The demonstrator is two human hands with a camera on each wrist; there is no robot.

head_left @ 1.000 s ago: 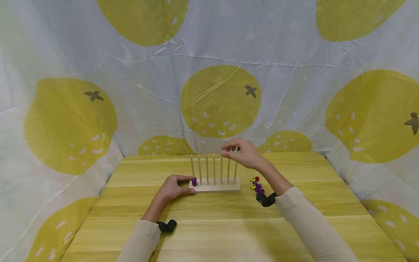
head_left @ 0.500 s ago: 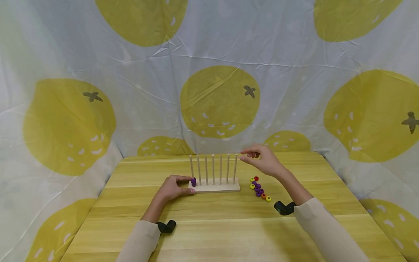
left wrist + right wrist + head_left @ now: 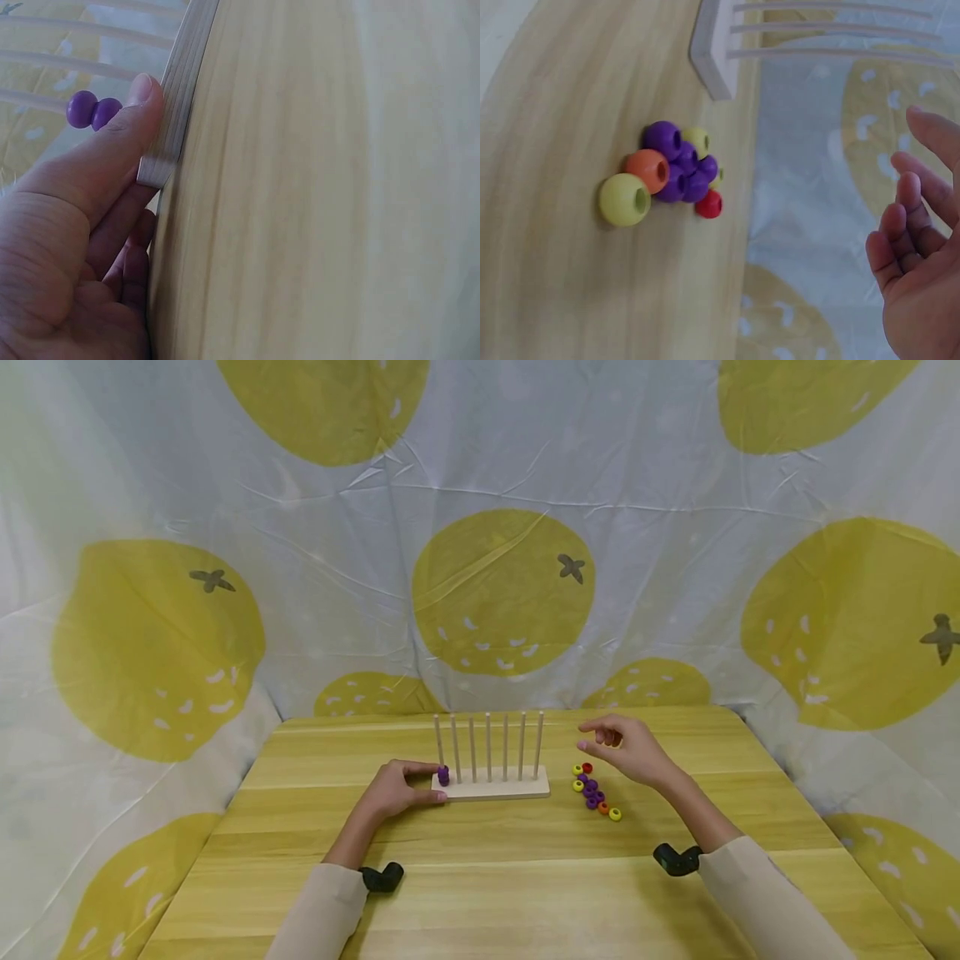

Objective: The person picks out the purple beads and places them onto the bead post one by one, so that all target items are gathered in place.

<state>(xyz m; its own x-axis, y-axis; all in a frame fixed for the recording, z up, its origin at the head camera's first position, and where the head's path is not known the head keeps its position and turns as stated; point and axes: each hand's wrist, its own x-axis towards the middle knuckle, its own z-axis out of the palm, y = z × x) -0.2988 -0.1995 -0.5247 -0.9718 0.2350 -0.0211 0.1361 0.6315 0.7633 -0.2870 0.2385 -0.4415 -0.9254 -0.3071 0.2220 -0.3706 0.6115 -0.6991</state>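
Observation:
A pale wooden base [image 3: 495, 788] with a row of several upright pegs stands on the table. Two purple beads [image 3: 93, 111] are stacked at the foot of its leftmost peg. My left hand [image 3: 395, 790] grips the base's left end, thumb along the front side and fingers behind, as the left wrist view shows. To the right of the base lies a cluster of loose beads: purple ones [image 3: 591, 791], yellow ones [image 3: 625, 199], an orange bead [image 3: 647, 171] and a red bead [image 3: 709, 204]. Above and behind them hovers my right hand [image 3: 628, 752], fingers loosely bent, holding nothing.
The wooden table [image 3: 480, 893] reaches back to a hanging cloth [image 3: 337, 593] printed with big yellow fruit. Dark wrist-worn cameras sit at both cuffs, the left camera [image 3: 383, 877] close over the tabletop.
My right hand has moved from above the pegs to the right and lower, near the loose beads. The left hand keeps its grip on the base.

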